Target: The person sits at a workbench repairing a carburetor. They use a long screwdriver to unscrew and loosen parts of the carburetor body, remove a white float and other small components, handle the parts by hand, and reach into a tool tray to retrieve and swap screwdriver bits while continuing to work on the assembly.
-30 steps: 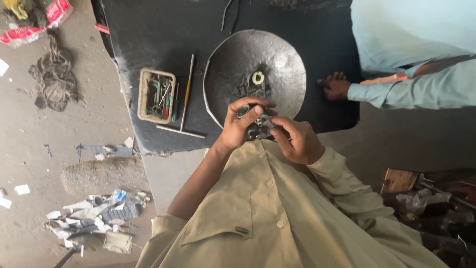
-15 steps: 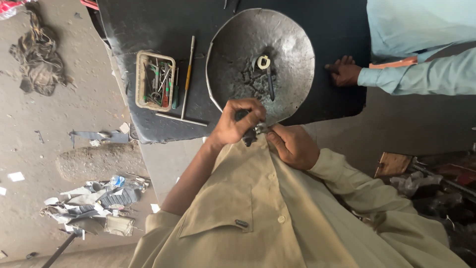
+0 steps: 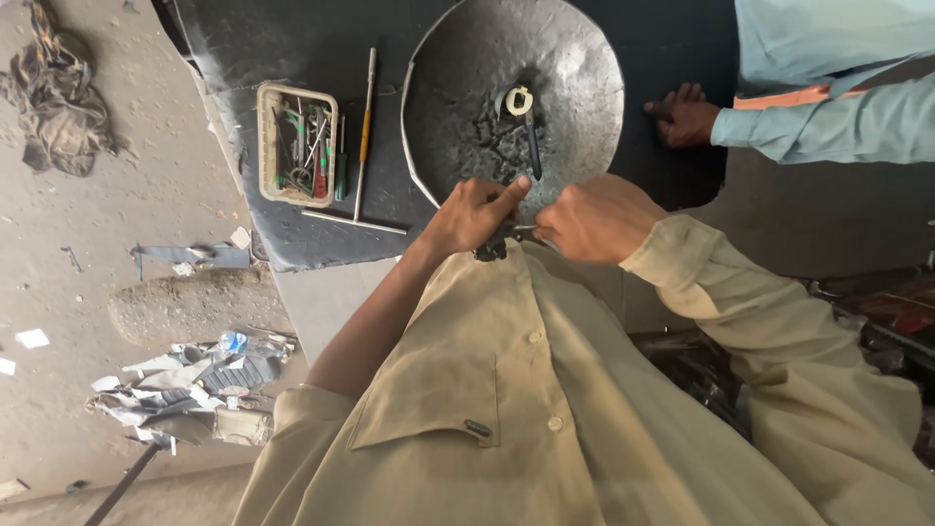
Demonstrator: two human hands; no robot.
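- Dusty workshop floor; dark workbench (image 3: 292,234) at 12 o'clock carries a round metal pan (image 3: 575,58).
- My left hand (image 3: 472,214) and right hand (image 3: 594,219) both pinch a small dark metal part (image 3: 502,239) at the pan's near rim.
- Advice: steady grip, keep it over the pan.
- Tool tray (image 3: 297,144) at 10 o'clock.

both hands (image 3: 531,216) grip sm dark part (image 3: 499,240)
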